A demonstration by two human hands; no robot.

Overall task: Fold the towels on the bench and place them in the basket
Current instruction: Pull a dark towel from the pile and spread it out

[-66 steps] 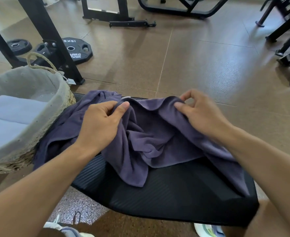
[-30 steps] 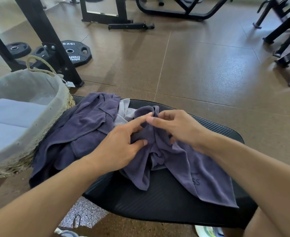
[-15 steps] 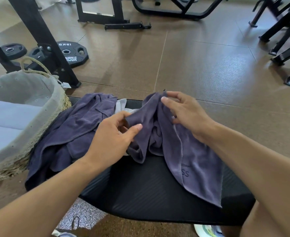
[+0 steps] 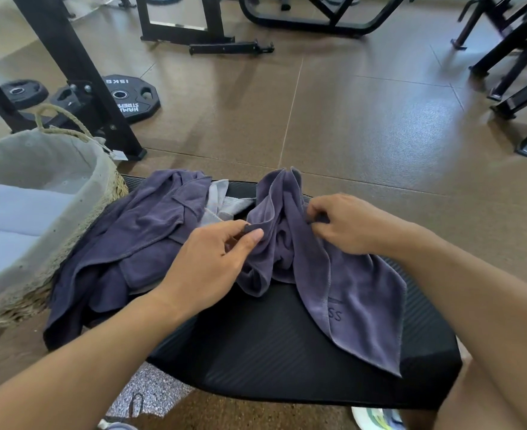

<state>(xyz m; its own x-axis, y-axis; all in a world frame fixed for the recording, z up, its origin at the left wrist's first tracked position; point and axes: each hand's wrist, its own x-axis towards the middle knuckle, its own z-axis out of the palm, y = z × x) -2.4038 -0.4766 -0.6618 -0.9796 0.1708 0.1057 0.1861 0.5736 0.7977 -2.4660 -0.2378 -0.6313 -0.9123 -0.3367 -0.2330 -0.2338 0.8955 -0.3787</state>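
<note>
A purple towel [image 4: 343, 290] lies bunched on the black padded bench [image 4: 271, 352], one corner hanging toward me. My left hand [image 4: 212, 259] pinches its left edge between thumb and forefinger. My right hand [image 4: 346, 225] pinches a fold on its right side. A second, darker purple towel [image 4: 132, 243] lies crumpled at the bench's left end, with a light grey towel [image 4: 218, 203] peeking out beside it. The woven basket [image 4: 101, 181] with a grey liner stands at the left and holds folded pale towels [image 4: 17, 209].
Weight plates [image 4: 132, 97] lie on the brown floor behind the basket, next to a black rack post [image 4: 79, 76]. More black machine frames [image 4: 302, 20] stand at the back and along the right. A shoe [image 4: 377, 418] shows under the bench edge.
The towel was pulled apart from the pile and shifted right. Both hands regripped it: my right hand came down from the top edge onto a fold; my left hand keeps pinching the left edge.
</note>
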